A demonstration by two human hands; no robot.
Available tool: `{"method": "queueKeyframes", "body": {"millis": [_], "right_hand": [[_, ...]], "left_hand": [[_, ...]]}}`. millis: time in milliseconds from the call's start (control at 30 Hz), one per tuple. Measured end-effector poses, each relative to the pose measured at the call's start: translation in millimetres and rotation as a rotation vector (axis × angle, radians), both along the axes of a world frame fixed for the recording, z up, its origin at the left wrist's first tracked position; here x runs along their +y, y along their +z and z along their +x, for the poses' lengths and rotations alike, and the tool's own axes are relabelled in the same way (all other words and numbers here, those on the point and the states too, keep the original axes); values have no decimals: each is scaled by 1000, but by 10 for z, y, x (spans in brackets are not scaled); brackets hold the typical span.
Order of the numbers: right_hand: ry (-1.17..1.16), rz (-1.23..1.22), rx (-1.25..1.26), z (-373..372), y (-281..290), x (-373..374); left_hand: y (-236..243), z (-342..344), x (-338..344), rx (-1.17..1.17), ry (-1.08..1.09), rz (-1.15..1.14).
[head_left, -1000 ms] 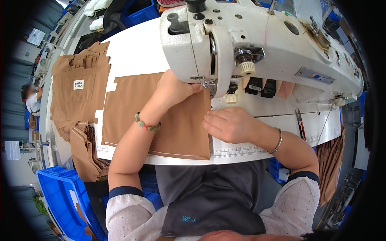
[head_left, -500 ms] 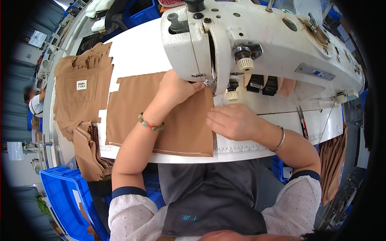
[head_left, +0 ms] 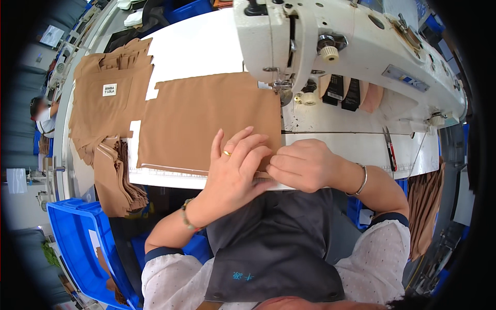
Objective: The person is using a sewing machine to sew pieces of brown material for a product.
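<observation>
A flat brown fabric panel (head_left: pixel 201 116) lies on the white sewing table, its far right corner at the needle area of the white sewing machine (head_left: pixel 281 85). At the near right corner of the panel, my right hand (head_left: pixel 302 164) pinches the fabric edge with curled fingers. Close beside it, my left hand (head_left: pixel 237 165) rests over the near edge, fingers spread and thumb stretched toward the right hand. The thumb's contact with the cloth is partly hidden. A pale line runs along the panel's near edge.
Brown pieces with a white label (head_left: pixel 109 90) are stacked at the left, with folded brown strips (head_left: pixel 111 178) hanging off the edge. Red-handled scissors (head_left: pixel 389 150) lie at the right. Dark tags (head_left: pixel 335 90) sit beneath the machine arm. A blue crate (head_left: pixel 77 248) stands lower left.
My left hand has left the needle area and come down to the panel's near edge, its fingers spreading. My right hand has shifted along the right edge to the near corner.
</observation>
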State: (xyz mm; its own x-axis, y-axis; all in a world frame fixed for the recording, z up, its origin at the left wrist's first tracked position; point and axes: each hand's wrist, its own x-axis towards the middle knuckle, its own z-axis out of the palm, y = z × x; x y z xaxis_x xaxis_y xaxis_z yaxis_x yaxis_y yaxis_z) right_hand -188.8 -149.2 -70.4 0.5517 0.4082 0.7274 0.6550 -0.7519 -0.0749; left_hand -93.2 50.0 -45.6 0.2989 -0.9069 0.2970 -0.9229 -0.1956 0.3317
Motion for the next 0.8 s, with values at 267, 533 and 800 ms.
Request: {"method": "queueKeyframes", "body": {"millis": [267, 533, 800], "right_hand": [[-142, -29, -36, -196, 40, 74], [-184, -28, -1, -280, 6, 140], [-238, 111, 59, -273, 49, 193]], "left_hand": [[-125, 42, 107, -368, -61, -328], [-140, -19, 46, -378, 1, -358], [-203, 39, 245, -501, -65, -475]]}}
